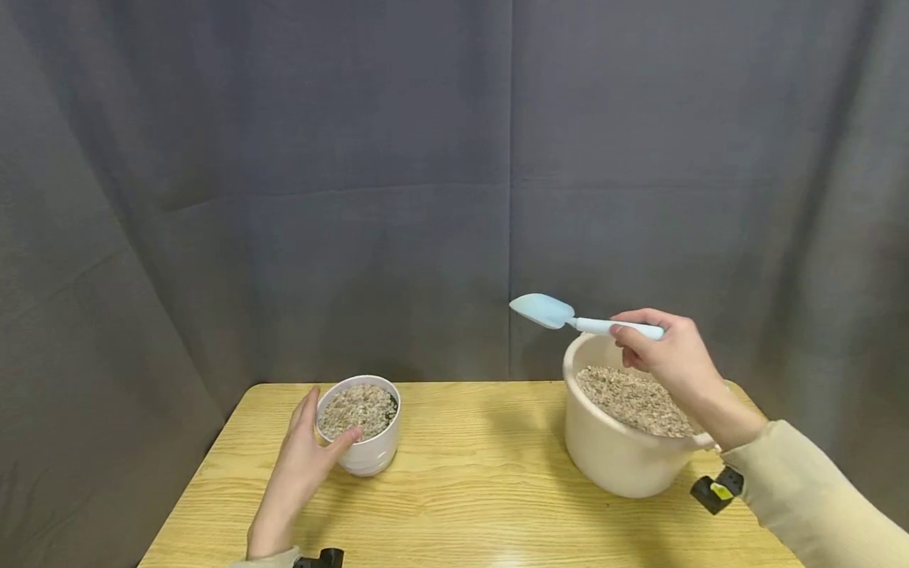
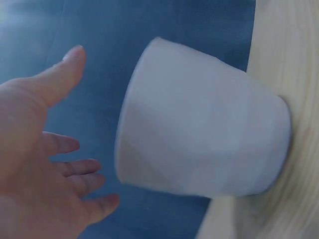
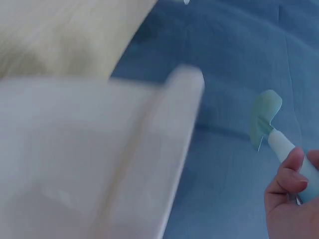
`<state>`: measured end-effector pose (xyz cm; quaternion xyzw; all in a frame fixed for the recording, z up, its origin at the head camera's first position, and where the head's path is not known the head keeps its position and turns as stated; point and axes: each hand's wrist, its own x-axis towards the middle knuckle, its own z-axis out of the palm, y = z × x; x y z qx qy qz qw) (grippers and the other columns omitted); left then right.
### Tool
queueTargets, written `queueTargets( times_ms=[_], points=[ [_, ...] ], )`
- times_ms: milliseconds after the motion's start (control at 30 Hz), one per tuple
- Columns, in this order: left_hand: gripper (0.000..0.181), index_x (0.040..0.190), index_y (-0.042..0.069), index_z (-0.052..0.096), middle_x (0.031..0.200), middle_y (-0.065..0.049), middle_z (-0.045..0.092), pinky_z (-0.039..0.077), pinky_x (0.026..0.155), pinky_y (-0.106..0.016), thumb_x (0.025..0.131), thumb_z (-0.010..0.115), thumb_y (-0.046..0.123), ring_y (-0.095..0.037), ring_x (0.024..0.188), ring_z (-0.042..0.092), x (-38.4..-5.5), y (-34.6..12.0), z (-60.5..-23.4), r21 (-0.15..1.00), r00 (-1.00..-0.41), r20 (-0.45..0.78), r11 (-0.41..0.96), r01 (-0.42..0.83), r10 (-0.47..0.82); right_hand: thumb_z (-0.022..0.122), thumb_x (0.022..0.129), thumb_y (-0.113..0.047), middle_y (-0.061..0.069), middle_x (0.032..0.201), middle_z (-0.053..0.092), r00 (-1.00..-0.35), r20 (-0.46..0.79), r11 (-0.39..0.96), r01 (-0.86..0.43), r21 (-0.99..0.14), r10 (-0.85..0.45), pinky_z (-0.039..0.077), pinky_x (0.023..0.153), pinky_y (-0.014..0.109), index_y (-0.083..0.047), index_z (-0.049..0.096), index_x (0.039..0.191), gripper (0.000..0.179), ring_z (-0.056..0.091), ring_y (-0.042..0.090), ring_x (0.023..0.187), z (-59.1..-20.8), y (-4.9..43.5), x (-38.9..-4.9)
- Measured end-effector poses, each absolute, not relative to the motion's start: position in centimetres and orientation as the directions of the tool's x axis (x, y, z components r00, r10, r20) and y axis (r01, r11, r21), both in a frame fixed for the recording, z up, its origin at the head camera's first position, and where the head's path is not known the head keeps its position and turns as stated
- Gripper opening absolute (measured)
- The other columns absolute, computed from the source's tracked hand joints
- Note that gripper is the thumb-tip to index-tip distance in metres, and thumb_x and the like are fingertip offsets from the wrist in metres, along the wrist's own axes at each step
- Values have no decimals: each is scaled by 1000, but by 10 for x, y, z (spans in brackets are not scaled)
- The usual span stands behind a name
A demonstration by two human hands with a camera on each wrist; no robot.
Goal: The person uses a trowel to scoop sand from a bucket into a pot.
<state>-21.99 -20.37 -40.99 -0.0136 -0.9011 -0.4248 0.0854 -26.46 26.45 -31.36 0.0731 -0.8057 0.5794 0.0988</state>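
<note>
Wood-grain table (image 1: 469, 489), grey curtain (image 1: 383, 197) at twelve o'clock.
I find right grip (image 1: 666, 349), over the four-o'clock tub (image 1: 611, 446), holding a blue trowel (image 1: 589, 325); left grip (image 1: 305, 451), fingers extended, near the seven-o'clock pot (image 1: 372, 455).

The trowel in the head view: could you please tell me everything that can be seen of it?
The trowel is pale blue, smooth like plastic or painted metal, with a scooped, tapering blade, thin neck and straight, paler handle. The right hand grips the handle, holding the trowel raised, nearly level, blade pointing left, clear of the tub. No grains show on the blade.
</note>
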Motion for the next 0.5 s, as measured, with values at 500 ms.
queueTargets(
  times_ms=[500],
  points=[
    [80,154,11,31,156,-12,29,29,110,-57,91,67,45,-36,140,29,-229,-108,-401,758,-945,265,565,326,190,67,94,-33,5,61,58,-951,307,757,-221,-615,-29,40,46,28,-9,71,102,25,50,15,51,-303,366,-239]
  ],
)
